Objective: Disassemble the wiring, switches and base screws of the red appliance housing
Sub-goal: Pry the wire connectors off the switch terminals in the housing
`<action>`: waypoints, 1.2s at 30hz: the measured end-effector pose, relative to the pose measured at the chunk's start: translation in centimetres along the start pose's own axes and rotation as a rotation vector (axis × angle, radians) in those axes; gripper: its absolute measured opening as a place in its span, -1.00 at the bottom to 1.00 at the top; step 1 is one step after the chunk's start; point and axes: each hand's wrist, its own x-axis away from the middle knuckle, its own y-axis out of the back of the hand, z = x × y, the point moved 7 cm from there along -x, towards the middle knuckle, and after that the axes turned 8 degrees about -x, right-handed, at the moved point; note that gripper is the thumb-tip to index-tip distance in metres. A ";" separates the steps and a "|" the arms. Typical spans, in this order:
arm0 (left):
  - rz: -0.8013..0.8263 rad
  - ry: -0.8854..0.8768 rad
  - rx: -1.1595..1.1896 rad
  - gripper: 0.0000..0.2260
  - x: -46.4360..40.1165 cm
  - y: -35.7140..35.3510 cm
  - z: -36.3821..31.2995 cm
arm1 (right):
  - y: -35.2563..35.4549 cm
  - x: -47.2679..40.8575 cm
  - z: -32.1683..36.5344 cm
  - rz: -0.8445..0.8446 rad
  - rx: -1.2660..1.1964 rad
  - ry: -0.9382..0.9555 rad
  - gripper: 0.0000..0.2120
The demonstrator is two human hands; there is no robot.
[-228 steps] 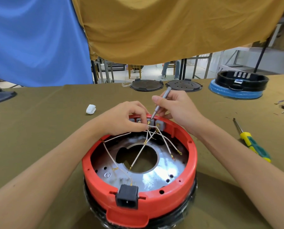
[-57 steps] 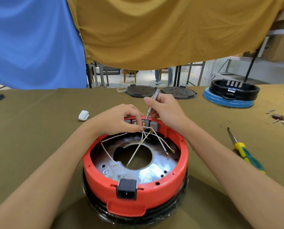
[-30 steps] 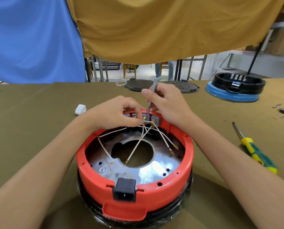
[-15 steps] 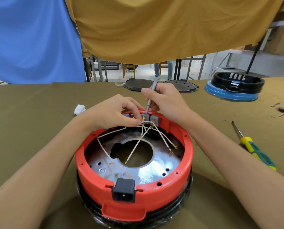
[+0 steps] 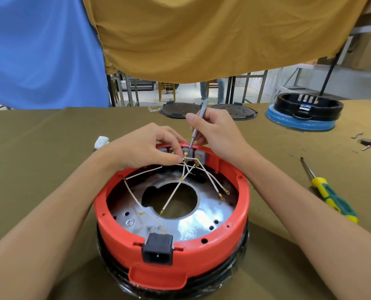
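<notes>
the right hand [image 5: 218, 132] keeps its grip pinched round the thin grey screwdriver [image 5: 196, 131], which now stands steeper than it did a few seconds back, tip down on the grey switch block [image 5: 194, 153] at the far rim of the red housing [image 5: 171, 215]. the left hand [image 5: 146, 148] still pinches the white wires [image 5: 193, 169] at their brass terminals just beside the tip. little else has shifted, so by my reading the same terminal screw is being worked loose and the wiring is not yet free; the black power socket [image 5: 158, 249] at the near rim sits untouched. the housing stands upright mid-counter [image 5: 39, 148], its rim close round the tip and leaving scant room for tilting the tool. outward there is open cloth: a white scrap [image 5: 101, 141] to the left, a yellow-green screwdriver [image 5: 329, 191] well apart on the right.
</notes>
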 end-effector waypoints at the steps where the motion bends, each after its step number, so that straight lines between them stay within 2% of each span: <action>1: 0.000 0.001 0.002 -0.96 0.0 0.0 0.0 | 0.0 0.0 0.1 0.003 0.007 0.010 -0.70; 6: -0.003 -0.002 0.017 -0.95 0.1 0.0 -0.1 | -0.2 0.0 0.1 0.029 -0.015 -0.007 -0.70; 13: 0.018 -0.001 0.014 -0.96 0.1 -0.1 -0.2 | -0.4 -0.2 -0.7 0.054 -0.114 -0.127 -0.70; 18: 0.026 0.008 0.009 -0.92 0.0 -0.2 -0.1 | -1.1 0.1 -0.8 0.152 -0.067 -0.150 -0.67; 23: 0.024 0.007 0.025 -0.82 0.1 -0.1 0.0 | -0.2 0.0 -0.6 0.021 -0.147 -0.064 -0.67; 28: 0.023 0.009 0.022 -0.92 0.1 -0.2 -0.1 | -0.2 -0.1 -0.4 0.034 -0.075 -0.007 -0.71; 36: 0.026 0.017 0.027 -0.96 0.1 -0.2 -0.1 | -0.4 -0.4 -1.0 0.051 -0.115 -0.119 -0.69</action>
